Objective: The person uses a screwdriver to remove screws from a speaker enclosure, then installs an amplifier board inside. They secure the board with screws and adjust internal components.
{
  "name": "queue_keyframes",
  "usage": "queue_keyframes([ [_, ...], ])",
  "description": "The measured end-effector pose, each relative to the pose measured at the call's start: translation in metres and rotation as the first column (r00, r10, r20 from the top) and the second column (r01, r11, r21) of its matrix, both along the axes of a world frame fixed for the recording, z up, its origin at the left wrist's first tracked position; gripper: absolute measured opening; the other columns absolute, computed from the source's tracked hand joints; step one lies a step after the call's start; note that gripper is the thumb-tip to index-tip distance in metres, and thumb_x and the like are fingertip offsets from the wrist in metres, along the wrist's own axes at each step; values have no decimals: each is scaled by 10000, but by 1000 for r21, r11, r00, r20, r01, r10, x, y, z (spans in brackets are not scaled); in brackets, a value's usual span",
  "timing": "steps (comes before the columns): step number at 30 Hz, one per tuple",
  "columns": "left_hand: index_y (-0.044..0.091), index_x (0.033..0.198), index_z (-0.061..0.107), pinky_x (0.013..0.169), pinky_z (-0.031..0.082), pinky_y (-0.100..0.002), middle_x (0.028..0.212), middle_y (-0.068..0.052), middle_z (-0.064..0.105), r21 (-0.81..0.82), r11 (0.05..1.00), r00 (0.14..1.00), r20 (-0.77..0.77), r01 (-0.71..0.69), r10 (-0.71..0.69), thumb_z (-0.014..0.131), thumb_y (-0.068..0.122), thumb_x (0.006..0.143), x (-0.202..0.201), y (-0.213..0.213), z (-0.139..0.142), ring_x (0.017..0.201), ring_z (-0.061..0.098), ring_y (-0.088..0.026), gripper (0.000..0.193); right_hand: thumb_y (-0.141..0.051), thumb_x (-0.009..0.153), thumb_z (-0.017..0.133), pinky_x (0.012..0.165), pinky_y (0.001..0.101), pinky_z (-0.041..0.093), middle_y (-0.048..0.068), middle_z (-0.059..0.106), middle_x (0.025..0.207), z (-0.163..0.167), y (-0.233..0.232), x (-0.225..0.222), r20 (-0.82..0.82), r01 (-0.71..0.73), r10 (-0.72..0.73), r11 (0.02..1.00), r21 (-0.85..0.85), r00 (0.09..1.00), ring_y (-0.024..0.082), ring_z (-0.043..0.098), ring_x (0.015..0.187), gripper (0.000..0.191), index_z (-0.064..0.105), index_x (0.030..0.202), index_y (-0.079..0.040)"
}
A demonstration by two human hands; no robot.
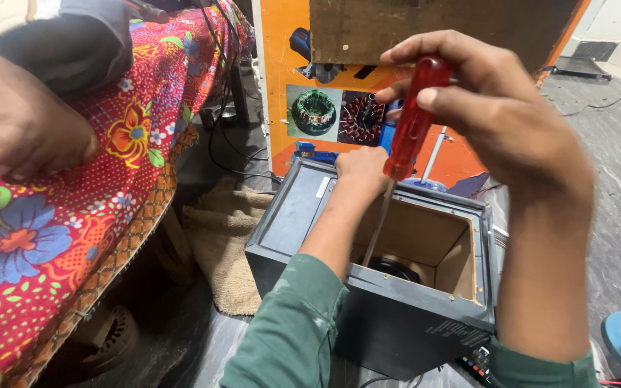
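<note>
Right hand (497, 108) gripping red screwdriver (412, 122), left hand (361, 169) clasping dark box (397, 323) rim (orange rectangular poster (282, 72) behind).

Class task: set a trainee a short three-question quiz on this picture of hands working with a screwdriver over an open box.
1. True or false: the right hand grips the red screwdriver handle.
2. Where does the screwdriver's shaft point? A) down into the open dark box B) at the burlap sack C) at the flowered cloth
3. What does the left hand rest on?

Key: 1 true. 2 A. 3 The box's far rim.
</note>
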State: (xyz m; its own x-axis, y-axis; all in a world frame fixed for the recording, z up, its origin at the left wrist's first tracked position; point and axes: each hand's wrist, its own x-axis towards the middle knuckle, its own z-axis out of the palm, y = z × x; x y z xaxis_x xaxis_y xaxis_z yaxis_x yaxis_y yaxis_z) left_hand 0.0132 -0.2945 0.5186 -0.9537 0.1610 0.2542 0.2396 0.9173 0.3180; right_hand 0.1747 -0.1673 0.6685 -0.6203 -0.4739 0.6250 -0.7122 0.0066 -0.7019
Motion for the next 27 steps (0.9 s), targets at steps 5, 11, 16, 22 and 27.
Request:
queue_keyframes([
  [5,124,1139,771,910,561,-508,1182,-169,743,17,999,999,5,-45,45,506,328,932,-10,4,-3,1098,725,-358,393,-264,885,791,798,344,594,140,738,963,5,-3,5,-424,615,-513,774,147,747,201,721,845,370,714,1127,4],
  [11,101,1128,749,923,553,-486,1182,-170,726,-26,999,1000,-24,20,-20,590,499,871,-16,-1,-11,1119,705,-345,499,-200,1059,737,701,412,541,164,686,829,-10,-34,3,-756,786,-549,613,-75,356,269,685,773,242,696,1003,32],
  [16,179,1073,779,899,560,-457,1091,-140,765,25,999,999,-30,47,-46,572,458,864,-10,-6,-6,1079,718,-323,405,-208,1036,639,781,289,611,51,656,1154,-13,-59,17,-410,51,-124,981,-185,904,131,718,878,214,533,1123,-44],
  [22,155,1063,782,882,571,-459,1084,-147,762,-15,1000,999,-49,3,-4,567,499,908,-16,-3,-14,1062,730,-333,434,-63,1014,762,767,347,555,134,709,990,-3,-49,15,-653,567,-422,823,14,629,192,697,880,162,663,1116,15],
  [27,185,1059,782,854,587,-457,1075,-121,766,-26,1000,998,-60,7,-9,591,409,863,-27,-3,-18,1052,734,-322,354,-192,905,757,891,292,599,42,694,1078,2,-34,16,-363,197,-164,979,53,917,90,697,1006,290,645,1134,-53],
])
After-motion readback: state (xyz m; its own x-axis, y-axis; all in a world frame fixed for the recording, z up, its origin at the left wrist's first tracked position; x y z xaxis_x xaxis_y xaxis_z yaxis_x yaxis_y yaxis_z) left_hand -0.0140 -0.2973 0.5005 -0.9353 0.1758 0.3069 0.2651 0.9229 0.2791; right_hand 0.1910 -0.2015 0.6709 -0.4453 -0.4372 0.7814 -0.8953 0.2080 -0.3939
